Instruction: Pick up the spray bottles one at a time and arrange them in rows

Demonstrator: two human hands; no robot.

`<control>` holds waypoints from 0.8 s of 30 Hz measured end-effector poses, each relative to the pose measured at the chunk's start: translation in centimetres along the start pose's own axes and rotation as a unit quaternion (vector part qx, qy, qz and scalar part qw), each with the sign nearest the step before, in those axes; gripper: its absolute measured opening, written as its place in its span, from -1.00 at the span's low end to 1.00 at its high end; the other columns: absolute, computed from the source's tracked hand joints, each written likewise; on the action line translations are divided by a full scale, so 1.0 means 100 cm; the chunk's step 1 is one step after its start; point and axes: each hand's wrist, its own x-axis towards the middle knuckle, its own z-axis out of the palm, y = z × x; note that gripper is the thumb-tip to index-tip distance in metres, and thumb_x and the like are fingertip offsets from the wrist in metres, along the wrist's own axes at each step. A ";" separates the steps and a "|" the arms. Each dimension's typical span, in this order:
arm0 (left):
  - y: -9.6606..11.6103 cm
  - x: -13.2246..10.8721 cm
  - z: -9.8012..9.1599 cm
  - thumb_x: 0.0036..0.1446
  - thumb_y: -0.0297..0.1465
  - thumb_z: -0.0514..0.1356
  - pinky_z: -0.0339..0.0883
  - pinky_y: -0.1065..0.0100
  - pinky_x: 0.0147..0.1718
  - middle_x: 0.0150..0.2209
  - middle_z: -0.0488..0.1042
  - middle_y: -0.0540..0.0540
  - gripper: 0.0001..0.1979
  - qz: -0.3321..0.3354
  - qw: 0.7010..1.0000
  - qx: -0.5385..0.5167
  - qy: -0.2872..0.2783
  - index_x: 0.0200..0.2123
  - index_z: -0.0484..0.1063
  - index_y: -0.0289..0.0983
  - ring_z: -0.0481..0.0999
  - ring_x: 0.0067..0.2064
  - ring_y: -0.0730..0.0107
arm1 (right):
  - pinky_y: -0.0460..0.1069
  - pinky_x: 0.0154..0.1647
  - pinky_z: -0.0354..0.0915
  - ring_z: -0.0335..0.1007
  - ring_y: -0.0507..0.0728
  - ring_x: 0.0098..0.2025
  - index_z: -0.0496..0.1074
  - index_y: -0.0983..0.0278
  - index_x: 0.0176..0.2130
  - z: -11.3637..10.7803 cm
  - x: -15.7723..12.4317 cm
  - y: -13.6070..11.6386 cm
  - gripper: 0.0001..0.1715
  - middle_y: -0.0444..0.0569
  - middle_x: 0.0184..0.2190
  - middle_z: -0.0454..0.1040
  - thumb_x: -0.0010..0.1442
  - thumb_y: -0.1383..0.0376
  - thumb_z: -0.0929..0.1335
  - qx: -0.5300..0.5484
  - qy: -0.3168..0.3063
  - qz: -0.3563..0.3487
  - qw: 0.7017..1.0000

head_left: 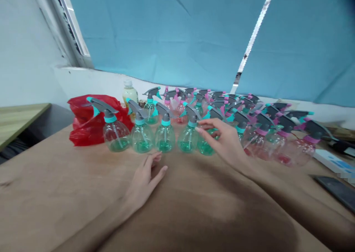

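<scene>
A front row of clear spray bottles with teal collars and grey trigger heads stands upright on the table, each with a little green at the bottom. My right hand (222,139) is at the neck of one green spray bottle (186,139), its thumb and forefinger pinching at the right side of the collar. Just right of it, another green spray bottle (205,146) is partly covered by that hand. Below the row, my left hand (145,178) lies open near the tabletop, thumb apart and fingers loosely bent. Nearest to its fingertips is a third green spray bottle (165,139), with a gap between them.
Pink spray bottles (284,152) crowd the right, with several more behind. A red plastic bag (91,121) and a white-capped bottle (129,93) sit at the left back. A dark phone (337,191) and a white box (332,161) lie on the wooden table (55,189).
</scene>
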 end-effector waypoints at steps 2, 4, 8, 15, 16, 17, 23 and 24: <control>0.004 0.001 0.002 0.27 -0.18 0.06 0.34 0.05 -0.02 -0.03 0.45 -0.11 -0.66 0.003 1.000 -0.002 0.000 0.07 0.25 -0.14 0.48 0.00 0.11 | 0.03 -0.26 0.39 0.52 0.13 -0.24 0.44 0.31 -0.11 -0.008 0.016 0.003 -0.72 0.03 -0.15 0.53 0.22 0.21 0.35 -0.067 0.025 -0.019 0.997; 0.007 0.001 0.005 0.27 -0.19 0.06 0.34 0.05 -0.02 -0.05 0.45 -0.10 -0.66 0.010 1.000 -0.003 -0.003 0.06 0.25 -0.15 0.48 -0.01 0.12 | 0.10 -0.16 0.35 0.51 0.18 -0.22 0.44 0.34 -0.08 -0.009 0.034 0.004 -0.66 0.06 -0.10 0.53 0.22 0.18 0.35 -0.135 0.033 -0.005 0.990; 0.011 0.000 0.009 0.26 -0.22 0.07 0.34 0.06 -0.03 -0.07 0.46 -0.10 -0.68 0.017 1.000 0.005 -0.010 0.05 0.26 -0.15 0.49 -0.03 0.13 | 0.17 -0.15 0.32 0.46 0.35 -0.08 0.40 0.36 0.03 0.003 0.059 -0.002 -0.51 0.14 -0.04 0.50 0.23 0.09 0.30 -0.235 -0.008 0.040 0.971; 0.009 0.000 0.014 0.28 -0.22 0.06 0.32 0.04 0.00 -0.05 0.44 -0.11 -0.68 0.018 1.000 -0.003 -0.018 0.07 0.23 -0.16 0.47 0.00 0.14 | 0.18 -0.30 0.29 0.49 0.44 -0.19 0.40 0.45 0.00 0.022 0.071 0.004 -0.51 0.30 -0.25 0.55 0.26 0.12 0.28 -0.269 -0.080 0.073 0.957; 0.009 0.000 0.016 0.28 -0.22 0.06 0.32 0.03 0.00 -0.05 0.44 -0.11 -0.68 0.018 1.000 -0.006 -0.019 0.06 0.22 -0.16 0.47 -0.01 0.15 | 0.17 -0.31 0.29 0.49 0.43 -0.19 0.41 0.43 -0.02 0.023 0.072 0.007 -0.54 0.29 -0.27 0.55 0.26 0.14 0.28 -0.263 -0.085 0.070 0.958; 0.010 0.001 0.017 0.28 -0.23 0.06 0.32 0.04 0.00 -0.05 0.44 -0.11 -0.69 0.018 1.000 -0.008 -0.020 0.06 0.22 -0.16 0.47 -0.01 0.15 | 0.17 -0.31 0.30 0.50 0.43 -0.19 0.43 0.42 -0.03 0.024 0.073 0.011 -0.58 0.27 -0.29 0.55 0.26 0.16 0.28 -0.257 -0.091 0.068 0.960; 0.021 0.002 0.027 0.27 -0.24 0.07 0.34 0.07 -0.01 -0.07 0.42 -0.10 -0.72 0.024 0.999 -0.012 -0.027 0.01 0.24 -0.17 0.47 -0.01 0.17 | 0.17 -0.29 0.32 0.50 0.39 -0.21 0.49 0.37 -0.14 0.024 0.073 0.016 -0.69 0.21 -0.37 0.54 0.25 0.21 0.29 -0.221 -0.111 0.055 0.967; 0.023 0.002 0.028 0.26 -0.25 0.08 0.33 0.07 0.00 -0.06 0.41 -0.11 -0.72 0.026 0.999 -0.009 -0.028 0.01 0.24 -0.17 0.46 0.00 0.16 | 0.18 -0.29 0.32 0.50 0.38 -0.21 0.49 0.37 -0.15 0.022 0.072 0.014 -0.70 0.21 -0.37 0.54 0.24 0.21 0.30 -0.217 -0.113 0.053 0.968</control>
